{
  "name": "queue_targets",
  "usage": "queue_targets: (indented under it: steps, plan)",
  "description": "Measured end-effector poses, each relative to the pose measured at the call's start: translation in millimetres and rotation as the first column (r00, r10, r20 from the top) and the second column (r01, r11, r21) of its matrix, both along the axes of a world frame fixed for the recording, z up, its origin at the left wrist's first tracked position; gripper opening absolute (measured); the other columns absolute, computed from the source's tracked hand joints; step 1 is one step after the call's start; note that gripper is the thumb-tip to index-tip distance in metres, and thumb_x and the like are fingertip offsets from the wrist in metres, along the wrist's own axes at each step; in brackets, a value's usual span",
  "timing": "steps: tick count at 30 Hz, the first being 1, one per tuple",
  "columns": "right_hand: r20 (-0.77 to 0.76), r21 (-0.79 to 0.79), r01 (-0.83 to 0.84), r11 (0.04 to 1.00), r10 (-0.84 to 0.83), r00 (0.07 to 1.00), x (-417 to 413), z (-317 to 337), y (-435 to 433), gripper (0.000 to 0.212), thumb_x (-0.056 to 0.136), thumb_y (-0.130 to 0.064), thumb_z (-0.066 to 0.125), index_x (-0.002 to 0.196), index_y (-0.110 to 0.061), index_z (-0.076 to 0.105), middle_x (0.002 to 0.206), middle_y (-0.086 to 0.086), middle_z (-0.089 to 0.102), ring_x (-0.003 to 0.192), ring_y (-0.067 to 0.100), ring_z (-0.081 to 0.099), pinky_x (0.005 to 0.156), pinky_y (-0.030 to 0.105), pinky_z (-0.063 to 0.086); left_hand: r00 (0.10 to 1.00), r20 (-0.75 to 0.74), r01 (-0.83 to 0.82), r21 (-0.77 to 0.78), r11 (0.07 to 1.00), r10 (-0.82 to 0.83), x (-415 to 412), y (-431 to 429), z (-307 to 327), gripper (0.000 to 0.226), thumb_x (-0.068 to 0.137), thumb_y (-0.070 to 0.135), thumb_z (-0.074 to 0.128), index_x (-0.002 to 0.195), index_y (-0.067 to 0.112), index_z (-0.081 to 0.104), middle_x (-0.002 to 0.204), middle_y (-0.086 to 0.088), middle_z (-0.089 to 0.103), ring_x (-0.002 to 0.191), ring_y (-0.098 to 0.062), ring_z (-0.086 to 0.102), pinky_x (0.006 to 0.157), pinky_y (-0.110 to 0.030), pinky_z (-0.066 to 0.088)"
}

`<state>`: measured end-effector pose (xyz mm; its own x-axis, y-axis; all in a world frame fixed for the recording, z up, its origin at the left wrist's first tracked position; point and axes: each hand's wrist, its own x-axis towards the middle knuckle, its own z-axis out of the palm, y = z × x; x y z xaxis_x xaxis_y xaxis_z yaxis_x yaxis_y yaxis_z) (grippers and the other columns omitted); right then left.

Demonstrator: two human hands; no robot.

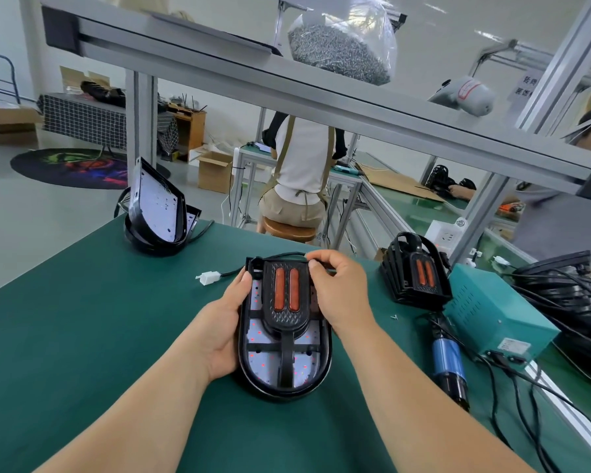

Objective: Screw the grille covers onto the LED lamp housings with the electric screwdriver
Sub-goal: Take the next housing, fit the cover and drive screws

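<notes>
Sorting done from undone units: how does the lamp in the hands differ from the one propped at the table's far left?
The lamp in the hands lies flat and wears a grille cover with two orange strips; the propped lamp stands tilted with its LED board bare. Left hand and right hand hold the first; no hand touches the second. Both have black rounded shells.

two hands point(219, 332); one lamp housing point(285, 387) held; one electric screwdriver point(447, 361); one green power box point(492, 312); one screw bag point(338, 52)
</notes>
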<state>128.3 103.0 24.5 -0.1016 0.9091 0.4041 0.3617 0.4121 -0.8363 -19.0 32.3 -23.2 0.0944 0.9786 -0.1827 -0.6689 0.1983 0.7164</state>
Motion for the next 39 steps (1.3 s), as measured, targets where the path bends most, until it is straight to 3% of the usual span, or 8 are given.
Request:
queue_targets:
  steps: [3,9,14,17,20,26,35,39]
  plan:
    - [0.032,0.006,0.064,0.998,-0.064,0.997,-2,-6,-1,0.025,0.093,-0.009,0.061,0.084,-0.031,0.066,0.097,-0.011,0.057,0.09,0.005,0.054,0.09,0.019,0.04,1.0,-0.005,-0.005,0.076,0.997,0.006,1,0,-3,0.061,0.082,0.041,0.063,0.139,0.023,0.055,0.126,-0.014,0.069,0.111,-0.034,0.068,0.079,-0.045,0.062]
    - [0.07,-0.052,0.084,0.995,-0.08,0.994,-3,-6,-2,0.02,0.094,-0.014,0.062,0.101,-0.031,0.068,0.109,-0.002,0.056,0.088,0.002,0.053,0.092,0.019,0.043,0.991,-0.092,-0.081,0.175,0.981,0.098,3,2,-8,0.079,0.07,-0.004,0.069,0.139,0.029,0.051,0.115,-0.017,0.073,0.091,-0.035,0.074,0.071,-0.048,0.061]
    - [-0.138,-0.246,0.117,0.962,-0.154,0.978,5,-9,-15,0.045,0.094,-0.032,0.064,0.136,-0.02,0.055,0.107,-0.009,0.058,0.099,0.009,0.057,0.091,0.024,0.04,0.988,-0.092,-0.105,0.192,0.976,0.125,1,3,-9,0.082,0.068,-0.004,0.071,0.138,0.031,0.051,0.115,-0.016,0.073,0.094,-0.034,0.074,0.068,-0.044,0.06]
    - [-0.179,-0.418,0.02,0.908,-0.104,0.978,12,-25,-34,0.048,0.091,-0.043,0.067,0.128,-0.014,0.061,0.112,-0.001,0.068,0.108,0.018,0.064,0.104,0.04,0.047,0.988,-0.081,-0.114,0.207,0.972,0.133,2,3,-9,0.083,0.068,-0.004,0.071,0.14,0.032,0.049,0.117,-0.016,0.072,0.097,-0.035,0.073,0.072,-0.045,0.06]
    - [-0.36,-0.534,-0.222,0.816,0.019,0.933,14,-37,-51,0.031,0.092,-0.038,0.068,0.11,-0.014,0.069,0.102,0.004,0.077,0.098,0.025,0.073,0.095,0.047,0.055,0.985,-0.103,-0.113,0.233,0.966,0.14,3,2,-8,0.081,0.069,-0.003,0.071,0.139,0.032,0.051,0.117,-0.015,0.072,0.097,-0.033,0.073,0.072,-0.043,0.06]
    - [-0.463,-0.455,-0.371,0.81,0.141,0.875,14,-43,-54,0.029,0.087,-0.007,0.073,0.115,-0.01,0.068,0.106,0.01,0.076,0.103,0.031,0.071,0.095,0.047,0.055,0.983,-0.119,-0.108,0.247,0.963,0.141,4,1,-7,0.078,0.07,-0.002,0.072,0.136,0.033,0.052,0.116,-0.014,0.073,0.097,-0.032,0.073,0.071,-0.043,0.06]
    - [-0.476,-0.469,-0.335,0.817,0.086,0.875,11,-45,-52,0.035,0.086,-0.003,0.073,0.12,-0.008,0.063,0.108,0.012,0.075,0.102,0.033,0.071,0.095,0.05,0.055,0.977,-0.116,-0.142,0.26,0.955,0.177,8,0,-5,0.076,0.068,-0.003,0.069,0.135,0.03,0.053,0.111,-0.016,0.074,0.091,-0.032,0.074,0.068,-0.043,0.06]
    - [-0.531,-0.438,-0.346,0.83,0.072,0.844,10,-46,-53,0.034,0.087,-0.004,0.072,0.12,-0.005,0.064,0.108,0.013,0.075,0.103,0.034,0.071,0.096,0.051,0.054,0.974,-0.146,-0.142,0.193,0.971,0.171,6,0,-2,0.093,0.071,0.005,0.073,0.148,0.043,0.036,0.12,-0.008,0.072,0.101,-0.03,0.073,0.08,-0.048,0.06]
